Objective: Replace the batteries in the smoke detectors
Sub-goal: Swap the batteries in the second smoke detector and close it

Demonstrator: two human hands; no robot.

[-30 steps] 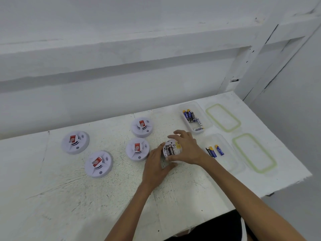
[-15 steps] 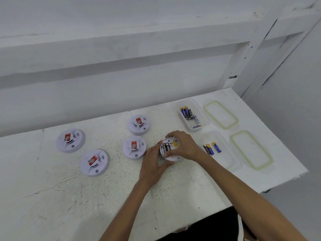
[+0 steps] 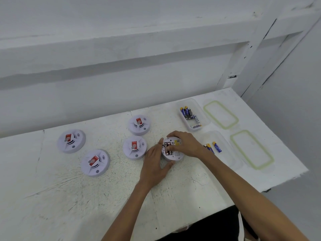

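Observation:
A white smoke detector (image 3: 173, 154) lies upside down on the table, its battery bay open with dark batteries (image 3: 166, 148) showing. My left hand (image 3: 154, 164) grips its left side, thumb curled under the near rim. My right hand (image 3: 186, 145) lies over its top and right side, fingers curled round the far rim and the thumb on the batteries. Several more detectors lie face up with red tags: one right beside it (image 3: 134, 147), one behind (image 3: 139, 124), two at the left (image 3: 71, 141) (image 3: 95, 162).
A clear tub (image 3: 203, 117) at the back right holds several blue batteries (image 3: 186, 113). A nearer clear tub (image 3: 229, 153) holds two blue batteries (image 3: 217, 146). Two green-rimmed lids (image 3: 220, 114) (image 3: 251, 149) lie by the table's right edge. A white wall stands behind.
My right thumb has come down onto the batteries in the open bay. Both hands stay on the upturned detector. The view has shifted slightly.

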